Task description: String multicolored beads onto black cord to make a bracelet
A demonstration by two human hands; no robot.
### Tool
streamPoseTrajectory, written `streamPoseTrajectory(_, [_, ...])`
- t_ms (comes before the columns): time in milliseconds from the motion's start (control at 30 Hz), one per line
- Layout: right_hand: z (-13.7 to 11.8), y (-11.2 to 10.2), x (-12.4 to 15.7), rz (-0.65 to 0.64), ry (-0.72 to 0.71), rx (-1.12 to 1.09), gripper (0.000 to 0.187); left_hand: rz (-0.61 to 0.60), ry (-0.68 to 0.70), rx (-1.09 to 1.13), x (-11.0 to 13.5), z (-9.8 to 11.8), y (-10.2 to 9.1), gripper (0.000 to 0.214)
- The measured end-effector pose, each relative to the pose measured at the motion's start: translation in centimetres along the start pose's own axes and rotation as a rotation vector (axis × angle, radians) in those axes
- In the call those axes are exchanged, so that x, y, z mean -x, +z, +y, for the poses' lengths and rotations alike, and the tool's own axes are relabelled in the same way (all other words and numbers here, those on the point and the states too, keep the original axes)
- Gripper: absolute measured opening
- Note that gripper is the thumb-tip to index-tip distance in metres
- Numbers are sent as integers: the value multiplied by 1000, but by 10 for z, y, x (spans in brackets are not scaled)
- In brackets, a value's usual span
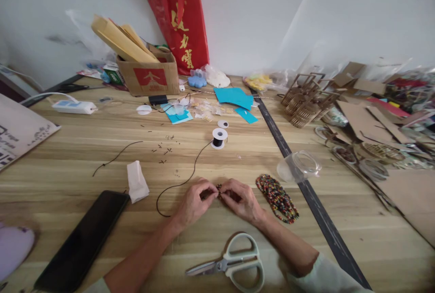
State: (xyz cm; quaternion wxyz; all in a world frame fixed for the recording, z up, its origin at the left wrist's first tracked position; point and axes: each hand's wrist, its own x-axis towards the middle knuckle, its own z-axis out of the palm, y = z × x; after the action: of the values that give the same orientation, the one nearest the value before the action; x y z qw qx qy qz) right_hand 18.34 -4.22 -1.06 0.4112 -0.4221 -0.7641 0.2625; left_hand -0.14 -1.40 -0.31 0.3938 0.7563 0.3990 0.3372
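Note:
My left hand (196, 200) and my right hand (240, 199) meet over the table's middle, thumb and fingertips pinched together. Between them is a small string of dark beads (219, 187), mostly hidden by the fingers. A black cord (194, 170) runs from a white spool (218, 138), loops left and passes out of sight by my left wrist. Right of my right hand lies a coiled strand of multicoloured beads (277, 198). Scissors with pale handles (227, 263) rest below my hands, blades pointing left.
A black phone (83, 238) and folded white paper (137, 182) lie left. Short black cord bits (165, 151) are scattered mid-table. Behind are blue cards (234, 98), a cardboard box (152, 78) and a red bag (185, 30). Small woven baskets (304, 103) and cardboard (367, 121) crowd the right.

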Motion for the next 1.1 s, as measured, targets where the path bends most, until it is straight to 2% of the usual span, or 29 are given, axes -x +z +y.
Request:
streamPoseTrajectory(367, [-5,-2,-2,29,-21,-6,9,14,6,-12,-1,0,0,11])
streamPoseTrajectory(1100, [-5,-2,-2,-9,-28,0,7,-2,-3,-11,1,0,1,11])
